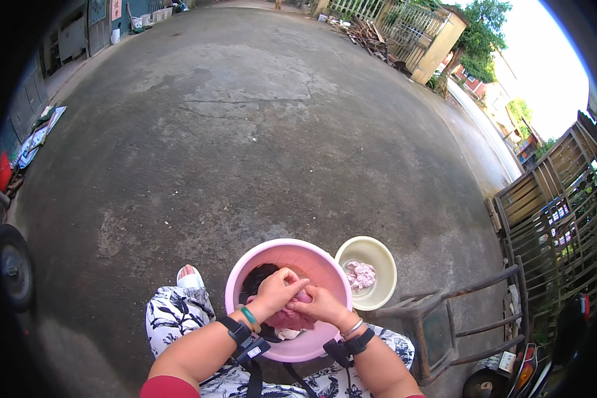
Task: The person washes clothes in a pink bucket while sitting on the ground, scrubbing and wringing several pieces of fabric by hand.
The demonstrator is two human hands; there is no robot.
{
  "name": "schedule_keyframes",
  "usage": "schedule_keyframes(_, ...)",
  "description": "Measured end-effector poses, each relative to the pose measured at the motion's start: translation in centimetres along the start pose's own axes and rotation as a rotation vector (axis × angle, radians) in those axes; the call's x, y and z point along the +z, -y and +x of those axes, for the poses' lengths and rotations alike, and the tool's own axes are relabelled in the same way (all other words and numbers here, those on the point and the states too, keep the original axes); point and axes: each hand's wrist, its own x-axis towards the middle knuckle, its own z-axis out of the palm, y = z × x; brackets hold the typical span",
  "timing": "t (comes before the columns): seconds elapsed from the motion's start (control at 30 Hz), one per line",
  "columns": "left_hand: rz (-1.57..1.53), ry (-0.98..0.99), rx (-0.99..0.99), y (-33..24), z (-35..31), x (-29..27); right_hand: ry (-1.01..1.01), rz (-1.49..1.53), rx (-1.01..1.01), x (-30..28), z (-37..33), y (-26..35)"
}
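Note:
Between my knees stands a large pink basin (341,268) with water and clothes in it. Both hands are over it, close together, pinching a dark pink cloth (286,320). My left hand (276,292) comes from the left, its fingers closed on the cloth. My right hand (325,306) meets it from the right, fingers also closed on the cloth. A black garment (253,282) lies at the basin's left side, partly hidden by my left hand. A whitish cloth (289,333) shows below the pink one. Exactly where the fingertips grip is hard to make out.
A smaller cream basin (390,282) touches or nearly touches the pink one at its right, holding a crumpled light pink cloth (360,275). Right of it stands a wooden chair (438,331). Concrete ground (245,152) stretches ahead. A wheel (14,268) is at the far left.

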Motion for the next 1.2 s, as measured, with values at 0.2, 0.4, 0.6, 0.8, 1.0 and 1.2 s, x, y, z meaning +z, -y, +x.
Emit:
schedule_keyframes(0.2, -0.051, 0.119, 0.181, 0.4, 0.4, -0.4, -0.179, 0.511, -0.129, -1.9, -0.2, -1.5)
schedule_keyframes(0.4, -0.109, 0.253, -0.006, 0.8, 0.5, -1.4, -0.126, 0.901, -0.106, -2.6, -0.6, -2.5)
schedule_keyframes(0.6, -0.264, 0.021, 0.174, -0.4, 0.0, -0.5, -0.301, 0.812, -0.129, -2.6, -0.4, -2.6)
schedule_keyframes(0.8, -0.384, -0.094, 0.107, 1.5, 1.2, 0.8, -0.774, 0.194, -0.361, 1.5, 0.6, 0.0)
schedule_keyframes(1.0, -0.859, 0.107, -0.43, 3.4, 0.1, 0.7, -0.694, -0.123, -0.761, 5.4, 0.5, 4.5)
schedule_keyframes(1.2, -0.821, -0.114, -0.422, 0.0, -1.1, 2.0, -0.838, -0.245, -0.605, 3.9, 3.3, 1.6)
